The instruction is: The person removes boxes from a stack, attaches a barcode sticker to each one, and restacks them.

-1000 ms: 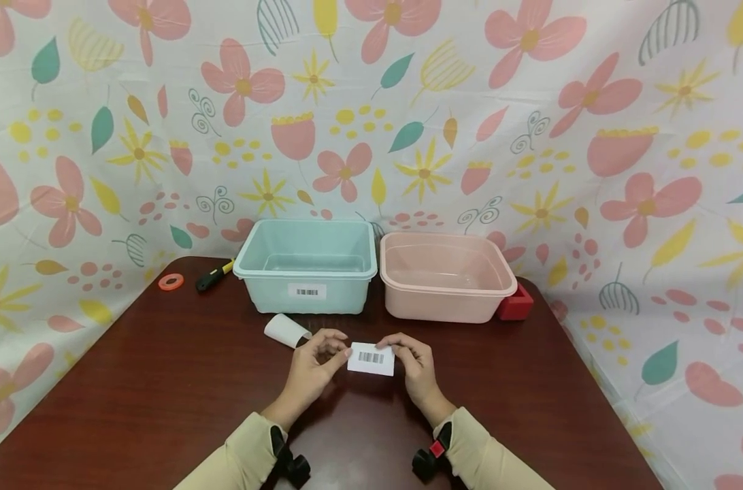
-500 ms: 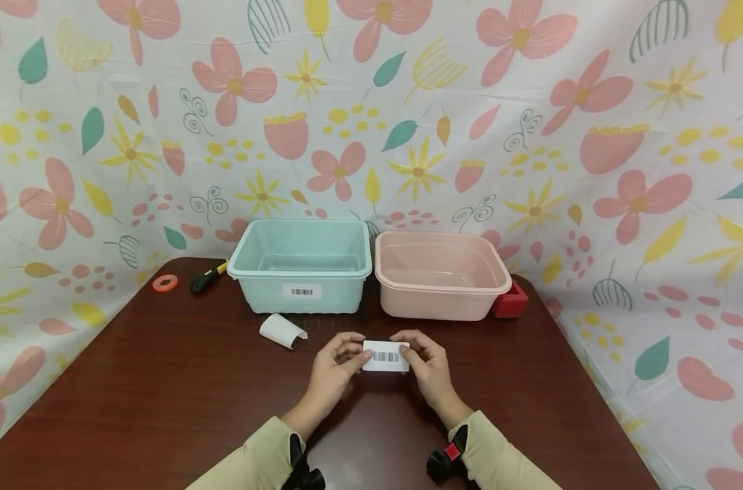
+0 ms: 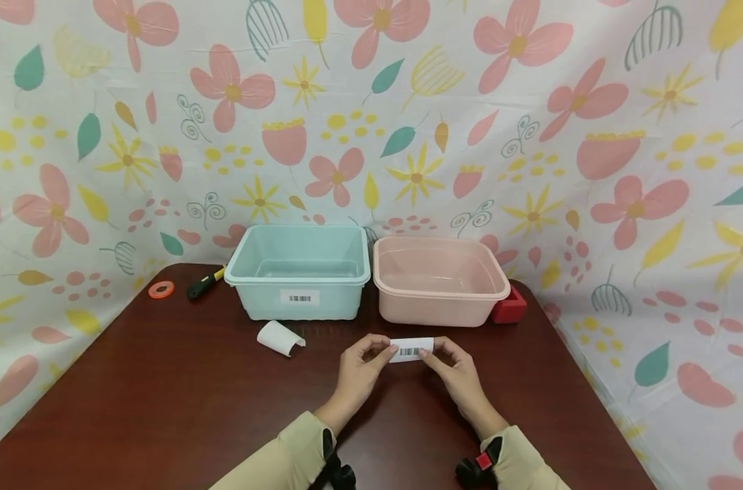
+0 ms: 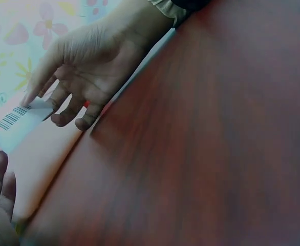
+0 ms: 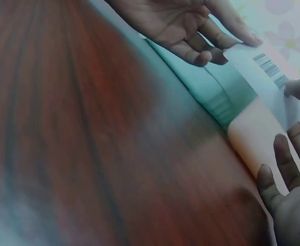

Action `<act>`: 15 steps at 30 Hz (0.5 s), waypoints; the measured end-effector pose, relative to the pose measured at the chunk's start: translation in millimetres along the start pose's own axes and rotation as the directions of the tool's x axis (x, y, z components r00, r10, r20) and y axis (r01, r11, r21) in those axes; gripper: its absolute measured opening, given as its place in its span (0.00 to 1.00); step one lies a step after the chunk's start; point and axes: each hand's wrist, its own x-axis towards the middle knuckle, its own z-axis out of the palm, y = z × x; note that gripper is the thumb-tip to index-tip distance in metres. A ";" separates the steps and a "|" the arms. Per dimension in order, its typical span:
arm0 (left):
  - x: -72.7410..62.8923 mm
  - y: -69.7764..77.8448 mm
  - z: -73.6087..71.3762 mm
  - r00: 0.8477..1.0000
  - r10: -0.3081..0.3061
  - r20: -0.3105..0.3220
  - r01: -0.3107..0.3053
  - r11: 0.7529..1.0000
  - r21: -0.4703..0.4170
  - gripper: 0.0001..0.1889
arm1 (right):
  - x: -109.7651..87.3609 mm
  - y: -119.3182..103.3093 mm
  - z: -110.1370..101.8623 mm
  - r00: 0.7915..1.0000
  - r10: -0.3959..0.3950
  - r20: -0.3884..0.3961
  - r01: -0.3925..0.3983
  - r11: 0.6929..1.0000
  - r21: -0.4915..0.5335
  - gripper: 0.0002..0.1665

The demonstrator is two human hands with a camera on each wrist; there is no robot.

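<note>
A white barcode label [image 3: 411,350] is stretched between both hands in front of the pink bin [image 3: 440,296]. My left hand [image 3: 360,367] pinches its left end between thumb and fingers. The right end is pinched by my right hand [image 3: 460,378], its thumb lying over the edge of the printed bars. In the right wrist view the label [image 5: 265,82] is raised off the table, its barcode side showing. The blue bin [image 3: 298,272] bears a similar barcode label [image 3: 300,298] on its front wall, while the pink bin's visible front is plain.
A curled white paper piece [image 3: 279,338] lies on the brown table [image 3: 163,408] before the blue bin. Behind on the left are an orange ring-shaped roll [image 3: 161,290] and a black-and-yellow handled tool [image 3: 205,283]. Beside the pink bin is a red block-like holder [image 3: 509,306].
Both hands have moved to the right with the label, from between the bins to in front of the pink bin. The label is now tilted, right end slightly higher.
</note>
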 end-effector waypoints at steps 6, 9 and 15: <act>11.2 -7.9 9.8 0.997 0.083 -0.010 -0.082 0.996 0.034 0.06 | 11.5 5.4 -5.4 0.995 -0.042 -0.092 0.040 0.999 -0.030 0.12; 17.2 -10.8 14.5 0.993 0.120 -0.014 -0.118 0.990 0.082 0.06 | 18.3 8.5 -9.5 0.986 -0.084 -0.142 0.078 0.996 -0.046 0.10; 27.6 -15.2 27.9 0.988 0.143 -0.056 -0.131 0.975 0.181 0.04 | 20.0 -10.2 -15.4 0.972 -0.154 -0.177 0.122 0.976 -0.181 0.09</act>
